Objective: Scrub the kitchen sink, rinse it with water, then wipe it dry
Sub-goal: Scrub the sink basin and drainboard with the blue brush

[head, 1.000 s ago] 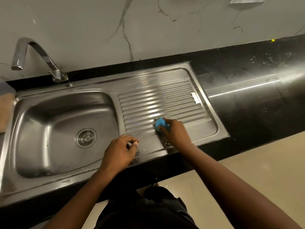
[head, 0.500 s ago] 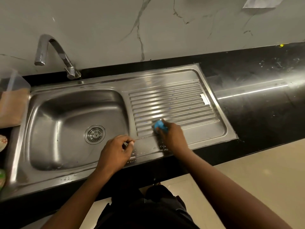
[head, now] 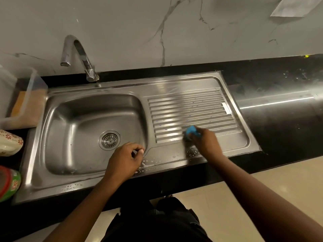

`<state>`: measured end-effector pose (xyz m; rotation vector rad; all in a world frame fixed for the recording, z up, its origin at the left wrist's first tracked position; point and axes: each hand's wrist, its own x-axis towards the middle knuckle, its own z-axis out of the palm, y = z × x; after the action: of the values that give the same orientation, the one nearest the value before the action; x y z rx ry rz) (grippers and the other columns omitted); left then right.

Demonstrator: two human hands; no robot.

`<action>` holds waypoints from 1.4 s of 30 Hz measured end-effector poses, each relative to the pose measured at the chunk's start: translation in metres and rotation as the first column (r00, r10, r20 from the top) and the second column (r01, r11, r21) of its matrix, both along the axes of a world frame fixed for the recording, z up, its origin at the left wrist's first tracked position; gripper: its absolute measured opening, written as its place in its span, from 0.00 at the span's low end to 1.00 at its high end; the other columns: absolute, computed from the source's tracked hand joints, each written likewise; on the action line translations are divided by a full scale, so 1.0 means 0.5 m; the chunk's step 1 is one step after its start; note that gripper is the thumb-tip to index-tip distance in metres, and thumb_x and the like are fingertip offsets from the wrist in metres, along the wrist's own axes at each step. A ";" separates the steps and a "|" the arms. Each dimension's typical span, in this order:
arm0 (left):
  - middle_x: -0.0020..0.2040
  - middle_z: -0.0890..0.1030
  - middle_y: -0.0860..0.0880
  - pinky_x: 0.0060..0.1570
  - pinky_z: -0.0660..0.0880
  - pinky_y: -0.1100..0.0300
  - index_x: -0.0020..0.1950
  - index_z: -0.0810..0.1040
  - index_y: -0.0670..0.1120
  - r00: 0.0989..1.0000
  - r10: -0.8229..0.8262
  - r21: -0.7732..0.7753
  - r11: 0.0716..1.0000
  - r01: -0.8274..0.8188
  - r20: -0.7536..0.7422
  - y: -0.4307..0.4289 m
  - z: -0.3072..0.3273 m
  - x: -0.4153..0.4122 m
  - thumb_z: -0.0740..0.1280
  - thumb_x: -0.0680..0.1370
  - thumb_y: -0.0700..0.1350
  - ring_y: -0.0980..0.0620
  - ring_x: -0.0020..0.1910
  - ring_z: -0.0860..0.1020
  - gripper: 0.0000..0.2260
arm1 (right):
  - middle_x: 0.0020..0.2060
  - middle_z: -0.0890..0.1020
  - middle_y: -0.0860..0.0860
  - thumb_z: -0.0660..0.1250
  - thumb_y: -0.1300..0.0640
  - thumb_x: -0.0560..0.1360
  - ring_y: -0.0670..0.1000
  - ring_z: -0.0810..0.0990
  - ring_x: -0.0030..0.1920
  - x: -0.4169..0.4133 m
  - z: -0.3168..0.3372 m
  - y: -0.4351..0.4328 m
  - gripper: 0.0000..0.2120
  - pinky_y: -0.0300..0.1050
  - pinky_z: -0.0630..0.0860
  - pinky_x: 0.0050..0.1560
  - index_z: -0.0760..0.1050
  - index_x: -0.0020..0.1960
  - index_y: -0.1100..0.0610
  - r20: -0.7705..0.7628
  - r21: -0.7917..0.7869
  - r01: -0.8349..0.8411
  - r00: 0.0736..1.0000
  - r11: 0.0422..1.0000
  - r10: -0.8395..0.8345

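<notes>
Stainless sink (head: 57,137) set in black surface (head: 279,119). Right hand (head: 207,143), arm stretched forward from lower right, fingers curled round blue scrubber (head: 192,131) and pressing it on the near edge of the ribbed drainboard (head: 192,109). Left hand (head: 125,161), arm angled in from bottom left, rests on the sink's front rim between basin and drainboard, fingers curled into a loose fist, holding nothing visible. Soap droplets on rim near both hands. Faucet (head: 78,55) behind basin. Green jar (head: 8,184) with red lid at left edge; label has red letters, seemingly "Exo", partly cut off.
</notes>
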<state>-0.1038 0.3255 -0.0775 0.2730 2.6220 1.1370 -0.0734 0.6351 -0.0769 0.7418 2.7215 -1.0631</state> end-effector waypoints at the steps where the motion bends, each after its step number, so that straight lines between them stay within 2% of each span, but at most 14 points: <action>1: 0.47 0.83 0.61 0.47 0.82 0.51 0.50 0.86 0.55 1.000 0.001 0.003 1.000 -0.001 0.000 -0.005 -0.001 0.000 0.71 0.79 0.48 0.60 0.43 0.81 0.04 | 0.56 0.85 0.54 0.69 0.51 0.81 0.43 0.81 0.45 0.005 -0.002 0.031 0.22 0.37 0.77 0.46 0.74 0.73 0.56 -0.004 0.023 0.045 0.999 0.999 -0.045; 4: 0.47 0.83 0.61 0.47 0.82 0.51 0.50 0.86 0.56 1.000 0.004 0.005 1.000 -0.004 -0.001 -0.019 -0.005 0.001 0.71 0.79 0.48 0.60 0.43 0.81 0.04 | 0.60 0.84 0.58 0.70 0.52 0.81 0.52 0.83 0.54 0.003 -0.007 0.057 0.23 0.49 0.81 0.56 0.74 0.73 0.58 -0.015 0.038 0.127 0.992 0.991 -0.126; 7: 0.47 0.83 0.61 0.47 0.82 0.51 0.50 0.86 0.56 1.000 0.002 0.003 1.000 -0.002 -0.003 -0.026 -0.011 -0.003 0.71 0.79 0.49 0.60 0.43 0.81 0.04 | 0.59 0.84 0.55 0.70 0.52 0.81 0.47 0.82 0.49 -0.007 -0.018 -0.008 0.22 0.43 0.80 0.53 0.74 0.73 0.57 -0.028 -0.031 0.132 0.991 0.991 -0.133; 8: 0.47 0.83 0.61 0.48 0.82 0.51 0.50 0.86 0.56 1.000 -0.003 0.002 1.000 0.003 -0.004 -0.026 -0.012 -0.004 0.71 0.79 0.49 0.60 0.43 0.81 0.04 | 0.56 0.84 0.53 0.69 0.52 0.81 0.44 0.81 0.47 -0.011 -0.018 -0.043 0.21 0.42 0.81 0.51 0.74 0.73 0.55 -0.028 -0.073 0.116 0.993 0.991 -0.118; 10: 0.47 0.83 0.61 0.48 0.81 0.52 0.50 0.86 0.56 1.000 -0.017 0.000 1.000 0.017 -0.005 -0.022 -0.010 -0.007 0.70 0.80 0.50 0.60 0.43 0.81 0.04 | 0.51 0.85 0.48 0.69 0.50 0.81 0.43 0.82 0.47 -0.016 -0.022 -0.114 0.19 0.46 0.83 0.53 0.76 0.70 0.53 -0.027 -0.144 0.045 0.998 0.989 -0.049; 13: 0.46 0.83 0.62 0.47 0.81 0.54 0.49 0.86 0.56 0.999 -0.051 -0.009 0.999 0.051 -0.009 -0.012 -0.006 -0.012 0.70 0.79 0.49 0.61 0.42 0.80 0.04 | 0.58 0.85 0.53 0.70 0.46 0.80 0.51 0.84 0.57 -0.033 -0.034 -0.211 0.23 0.53 0.81 0.62 0.77 0.72 0.52 -0.048 -0.103 -0.077 0.996 0.992 0.072; 16: 0.45 0.82 0.62 0.45 0.80 0.56 0.48 0.85 0.58 0.995 -0.096 -0.019 0.995 0.096 -0.015 -0.004 -0.001 -0.015 0.70 0.80 0.50 0.62 0.42 0.79 0.04 | 0.63 0.84 0.54 0.70 0.43 0.79 0.54 0.83 0.61 -0.047 -0.035 -0.250 0.26 0.54 0.79 0.64 0.74 0.75 0.50 -0.016 -0.084 -0.157 0.988 0.984 0.157; 21: 0.46 0.82 0.63 0.46 0.80 0.56 0.49 0.85 0.57 0.995 -0.093 -0.012 0.996 0.093 -0.017 0.003 -0.001 -0.018 0.70 0.80 0.50 0.62 0.41 0.80 0.04 | 0.54 0.87 0.54 0.72 0.47 0.78 0.52 0.86 0.50 -0.042 -0.026 -0.134 0.19 0.54 0.83 0.55 0.80 0.67 0.52 0.013 -0.100 -0.023 1.000 0.995 0.025; 23: 0.47 0.82 0.63 0.46 0.80 0.57 0.50 0.86 0.57 0.995 -0.093 -0.009 0.996 0.093 -0.016 0.007 -0.002 -0.017 0.70 0.80 0.50 0.62 0.41 0.80 0.04 | 0.52 0.87 0.55 0.72 0.51 0.79 0.50 0.85 0.43 -0.038 -0.021 -0.050 0.16 0.47 0.83 0.43 0.81 0.65 0.57 0.026 -0.091 0.083 0.996 0.992 -0.081; 25: 0.47 0.82 0.63 0.46 0.81 0.57 0.51 0.86 0.56 0.996 -0.094 -0.011 0.996 0.094 -0.005 0.009 -0.003 -0.012 0.70 0.80 0.50 0.62 0.42 0.80 0.05 | 0.49 0.86 0.56 0.72 0.54 0.80 0.48 0.83 0.39 -0.028 -0.013 0.043 0.15 0.40 0.77 0.35 0.81 0.63 0.61 0.024 -0.040 0.180 0.984 0.983 -0.179; 29: 0.48 0.82 0.63 0.45 0.81 0.56 0.52 0.86 0.57 0.996 -0.084 -0.014 0.996 0.084 0.004 0.013 -0.007 -0.003 0.70 0.80 0.50 0.62 0.42 0.80 0.05 | 0.49 0.84 0.57 0.71 0.53 0.80 0.48 0.81 0.41 -0.003 0.010 0.183 0.16 0.40 0.72 0.35 0.79 0.62 0.63 0.005 0.021 0.317 0.948 0.948 -0.318; 32: 0.48 0.82 0.63 0.45 0.81 0.54 0.51 0.85 0.58 0.998 -0.066 -0.011 0.998 0.066 0.010 0.023 -0.009 0.003 0.70 0.80 0.50 0.61 0.42 0.81 0.05 | 0.49 0.84 0.57 0.71 0.53 0.80 0.47 0.81 0.40 -0.012 0.007 0.191 0.15 0.39 0.71 0.34 0.79 0.61 0.63 -0.010 -0.002 0.340 0.940 0.940 -0.340; 39: 0.48 0.82 0.63 0.46 0.80 0.56 0.52 0.85 0.58 0.997 -0.073 -0.005 0.997 0.073 0.019 0.093 -0.006 0.011 0.70 0.80 0.51 0.61 0.43 0.80 0.05 | 0.50 0.85 0.51 0.72 0.53 0.80 0.41 0.81 0.42 -0.040 -0.035 0.034 0.15 0.37 0.78 0.43 0.81 0.63 0.60 -0.061 -0.118 0.102 0.992 0.988 -0.109; 42: 0.48 0.82 0.64 0.46 0.80 0.57 0.52 0.85 0.58 0.996 -0.084 0.003 0.996 0.084 0.020 0.129 0.000 0.010 0.70 0.80 0.50 0.62 0.43 0.80 0.05 | 0.58 0.85 0.52 0.71 0.50 0.80 0.49 0.84 0.52 -0.033 -0.048 0.037 0.21 0.48 0.82 0.55 0.77 0.70 0.57 -0.073 -0.071 0.034 0.997 0.997 -0.040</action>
<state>-0.0991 0.3903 -0.0777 0.3664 2.5668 1.1091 -0.0899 0.6536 -0.1009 0.7591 2.7257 -1.2113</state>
